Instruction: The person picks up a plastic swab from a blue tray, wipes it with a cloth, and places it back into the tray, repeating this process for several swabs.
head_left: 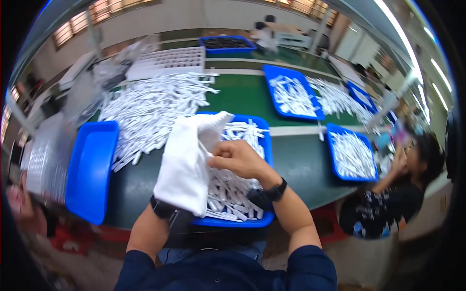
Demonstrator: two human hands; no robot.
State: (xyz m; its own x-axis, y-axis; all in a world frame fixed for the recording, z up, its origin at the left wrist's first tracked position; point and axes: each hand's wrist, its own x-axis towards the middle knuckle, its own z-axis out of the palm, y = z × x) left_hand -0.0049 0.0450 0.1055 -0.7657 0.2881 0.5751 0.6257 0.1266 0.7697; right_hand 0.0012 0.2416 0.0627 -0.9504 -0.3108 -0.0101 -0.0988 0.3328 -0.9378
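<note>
A white cloth (184, 167) drapes over my left hand, whose fingers it hides; only the wrist with a dark band shows below. Against the cloth's right side, my right hand (239, 159) is closed, fingers curled in, with a small white tip showing at the fingers. What it grips is mostly hidden. Both hands are above a blue tray (268, 160) filled with slim white plastic sticks (233, 194), one end wider than the other. The cloth and my right hand cover part of that tray.
A heap of white sticks (158, 106) lies beyond, beside an empty-looking blue tray (92, 169) on the left. More filled blue trays (296, 92) stand to the right on the green belt (238, 92). A co-worker (388, 189) sits at right; clear plastic trays (46, 160) are stacked at left.
</note>
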